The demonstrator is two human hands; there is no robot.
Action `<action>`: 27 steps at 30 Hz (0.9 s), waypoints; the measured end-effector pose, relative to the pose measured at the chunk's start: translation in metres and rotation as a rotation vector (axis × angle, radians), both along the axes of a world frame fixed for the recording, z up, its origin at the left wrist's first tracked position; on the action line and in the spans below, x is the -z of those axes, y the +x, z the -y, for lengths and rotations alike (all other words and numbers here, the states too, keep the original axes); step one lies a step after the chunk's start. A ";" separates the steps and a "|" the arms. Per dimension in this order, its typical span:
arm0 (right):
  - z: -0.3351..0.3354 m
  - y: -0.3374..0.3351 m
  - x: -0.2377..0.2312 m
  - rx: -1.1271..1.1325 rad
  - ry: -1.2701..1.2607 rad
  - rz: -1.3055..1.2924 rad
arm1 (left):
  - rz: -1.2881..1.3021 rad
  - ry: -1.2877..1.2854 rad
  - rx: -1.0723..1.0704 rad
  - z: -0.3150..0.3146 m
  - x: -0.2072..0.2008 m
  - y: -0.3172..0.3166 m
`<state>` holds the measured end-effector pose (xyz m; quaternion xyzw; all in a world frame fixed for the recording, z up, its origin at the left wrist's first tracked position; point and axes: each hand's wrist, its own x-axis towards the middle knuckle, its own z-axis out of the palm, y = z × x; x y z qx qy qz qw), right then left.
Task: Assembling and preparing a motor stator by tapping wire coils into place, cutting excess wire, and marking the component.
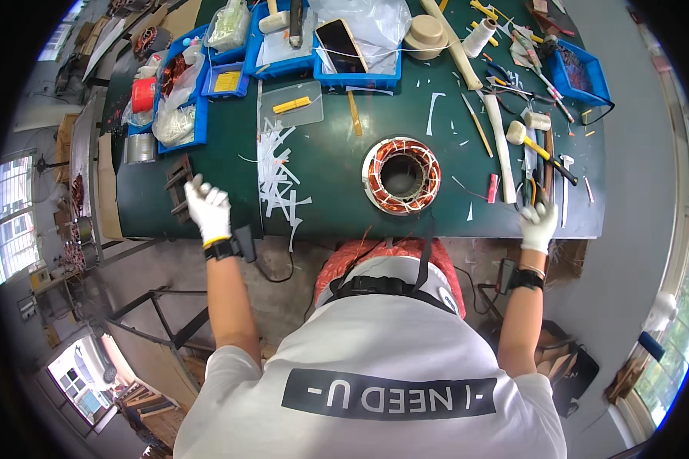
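In the head view, your left hand (208, 211), in a white glove, is at the left part of the green table (337, 218), fingers partly curled, just beside the dark metal block (177, 188); you can't tell from here whether it grips or touches it. Your right hand (539, 225), also gloved, is at the table's near edge on the right, its fingers bent toward the lower ends of some long tools, among them a wooden handle (548, 164); whether it is closed on one can't be told. The stator (431, 174), a ring of copper windings laced with white, lies between your hands and well apart from both. To its left lie loose white strips (277, 176); to its right, a red tube (492, 188), a white rod (500, 145) and a mallet (542, 152). Blue bins (358, 79), one with a phone (341, 47) on it, stand along the far side.
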<state>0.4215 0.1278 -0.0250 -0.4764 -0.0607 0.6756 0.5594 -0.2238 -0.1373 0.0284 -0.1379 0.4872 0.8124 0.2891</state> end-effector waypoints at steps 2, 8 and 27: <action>0.009 0.007 -0.021 0.286 -0.171 0.154 | -0.240 -0.276 0.032 0.018 0.000 0.000; 0.069 -0.105 -0.054 -1.288 0.327 0.692 | -0.400 -0.398 1.228 -0.035 0.007 0.150; 0.065 -0.153 -0.031 -1.048 0.293 0.819 | -0.992 -0.551 1.352 -0.023 0.018 0.204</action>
